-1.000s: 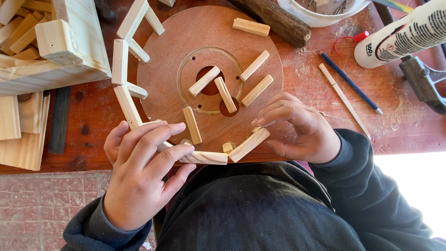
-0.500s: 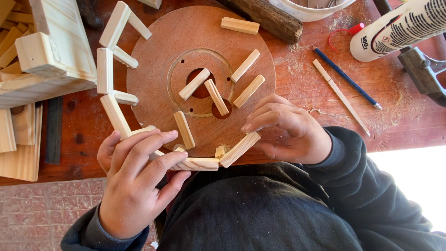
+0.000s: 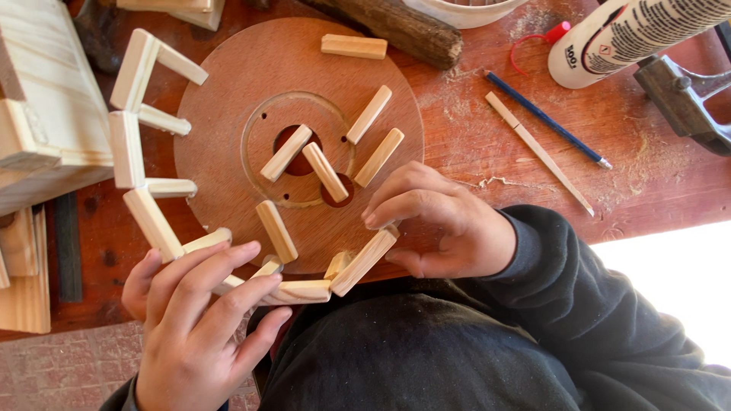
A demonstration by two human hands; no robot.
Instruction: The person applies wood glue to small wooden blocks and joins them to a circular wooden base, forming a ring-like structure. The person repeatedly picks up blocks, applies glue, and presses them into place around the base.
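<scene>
Item: my left hand [image 3: 199, 320], fingers pressing the ring of glued wooden slats [image 3: 152, 221]; my right hand [image 3: 445, 224] pinching its end slat [image 3: 364, 261]. Location: rim of round wooden disc [image 3: 228, 99], on bench [image 3: 655, 183]. Risk: uneven pressure may crack joints, collapsing the chain.

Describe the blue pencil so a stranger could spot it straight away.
Start at the round brown wooden disc on the reddish workbench, then look right, below the white glue bottle. Two thin sticks lie slanted there, close together; the blue pencil is the dark blue one, the upper of the two, above the pale wooden stick.
</scene>
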